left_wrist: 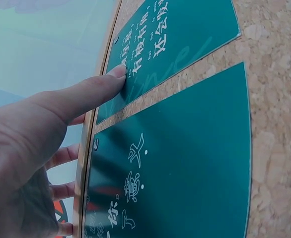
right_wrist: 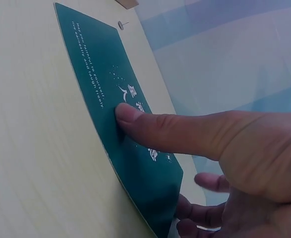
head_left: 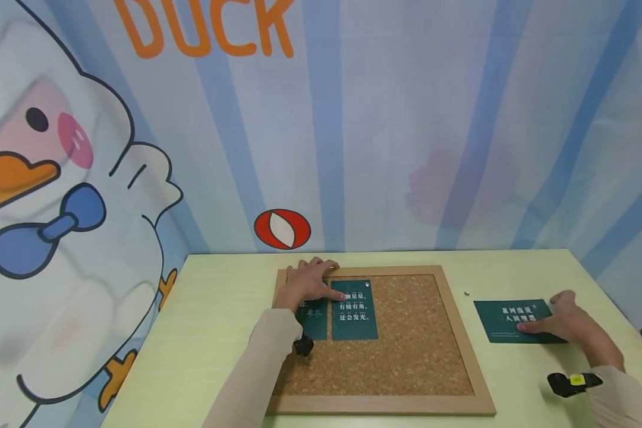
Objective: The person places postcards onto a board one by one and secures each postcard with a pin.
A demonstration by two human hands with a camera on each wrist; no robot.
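Observation:
Two green cards with white Chinese text are pinned side by side on a wood-framed corkboard point(head_left: 414, 351). My left hand point(head_left: 306, 285) lies over the board's top edge, partly hiding the left card point(head_left: 314, 324). Its thumb touches the second card point(left_wrist: 190, 44), while the other fingers extend past the frame. Off the board, a third green card point(head_left: 500, 330) lies on the table at the right. My right hand point(head_left: 578, 324) pinches that card's right end, thumb on top and fingers at the edge; in the right wrist view this end looks slightly raised.
A loose pushpin point(head_left: 466, 293) lies on the pale table point(head_left: 192, 356) between the board and the right card. Other pins show at the top of the pinned cards. Behind the table hangs a blue-striped cloth point(head_left: 374, 148) with a cartoon duck.

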